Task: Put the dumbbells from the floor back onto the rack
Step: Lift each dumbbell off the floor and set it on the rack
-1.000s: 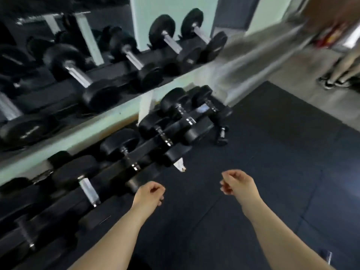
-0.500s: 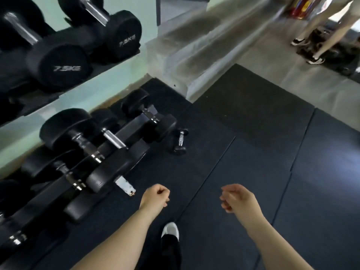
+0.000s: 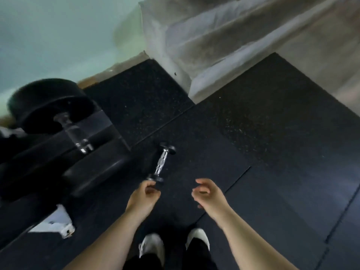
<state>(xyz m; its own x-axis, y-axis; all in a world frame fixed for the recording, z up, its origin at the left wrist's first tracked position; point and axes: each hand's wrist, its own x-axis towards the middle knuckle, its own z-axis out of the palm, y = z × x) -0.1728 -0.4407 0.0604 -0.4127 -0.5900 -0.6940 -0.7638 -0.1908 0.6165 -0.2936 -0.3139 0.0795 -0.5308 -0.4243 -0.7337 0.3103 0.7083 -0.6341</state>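
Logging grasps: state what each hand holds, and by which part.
Nothing is held. The left hand hovers half-curled just short of the dumbbell on the floor; the right hand is open and empty.

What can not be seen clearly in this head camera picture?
- Small black dumbbell with chrome handle, head view: its near end is partly hidden behind the left hand; contact cannot be told.
- Black dumbbell rack: cut off by the left edge and blurred by motion.
- Large black dumbbell: weight marking unreadable, blurred.
- White shoes: partly hidden by the dark trouser legs.
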